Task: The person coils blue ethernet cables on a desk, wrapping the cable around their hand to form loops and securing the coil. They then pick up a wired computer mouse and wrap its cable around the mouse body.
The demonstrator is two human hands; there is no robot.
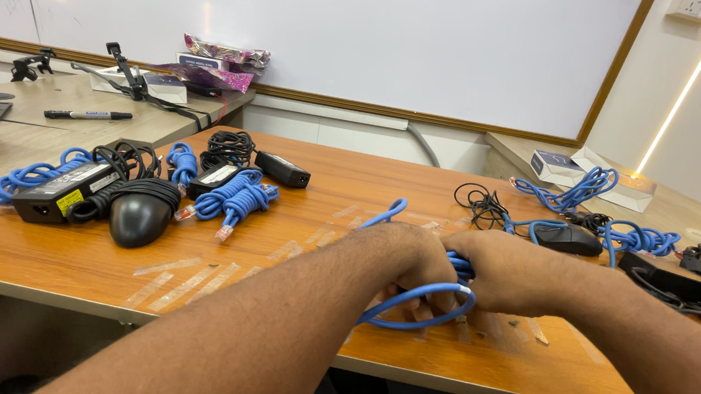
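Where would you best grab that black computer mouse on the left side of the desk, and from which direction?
Take the black mouse across its rounded body, probably from above, fingers on its two long sides. Its domed back faces up and its near end is free. A black cord lies coiled at its far end, against a power adapter, so coming from behind would likely snag.

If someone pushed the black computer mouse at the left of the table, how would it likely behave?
The black mouse would probably slide rather than roll, since it seems to rest on a flat base. It looks light for its size. Its dark cord, coiled against it, would likely drag along limply.
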